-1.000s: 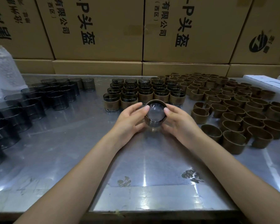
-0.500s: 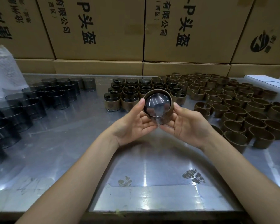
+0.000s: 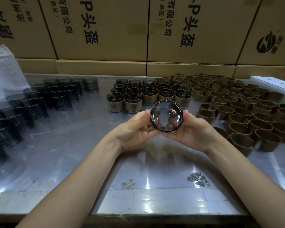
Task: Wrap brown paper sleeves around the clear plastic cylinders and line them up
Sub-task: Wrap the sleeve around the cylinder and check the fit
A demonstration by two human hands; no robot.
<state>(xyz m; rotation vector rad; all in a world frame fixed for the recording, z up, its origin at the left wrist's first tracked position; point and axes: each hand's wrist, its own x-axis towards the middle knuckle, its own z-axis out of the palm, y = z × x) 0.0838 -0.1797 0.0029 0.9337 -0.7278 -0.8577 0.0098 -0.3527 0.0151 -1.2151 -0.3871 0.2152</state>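
head view, centre of the frame: the left hand (image 3: 135, 129) and the right hand (image 3: 194, 129) hold one clear plastic cylinder (image 3: 166, 116) between them above the metal table (image 3: 72, 153), its round end turned toward the camera. fingers of both hands are curled round its wall from either side; several fingertips show through the clear end face. whether a brown sleeve already sits on this piece cannot be told, since only the end and dark rim face the lens.

judged step: seating the sleeve and checking it. to do it well, keep the pressure even from both sides so the thin wall does not squash, turn the piece to see that the paper lies level with the rim, then set it upright at the open end of the nearest row.

stocks on the table: bare cylinders (image 3: 39, 99) stand at middle left, nothing visible inside them; finished sleeved cylinders (image 3: 148, 94) stand in rows just above the hands, also hollow; loose brown paper sleeves (image 3: 245, 109) fill the right side as open rings. cardboard boxes (image 3: 105, 30) line the top of the frame; their contents are hidden.
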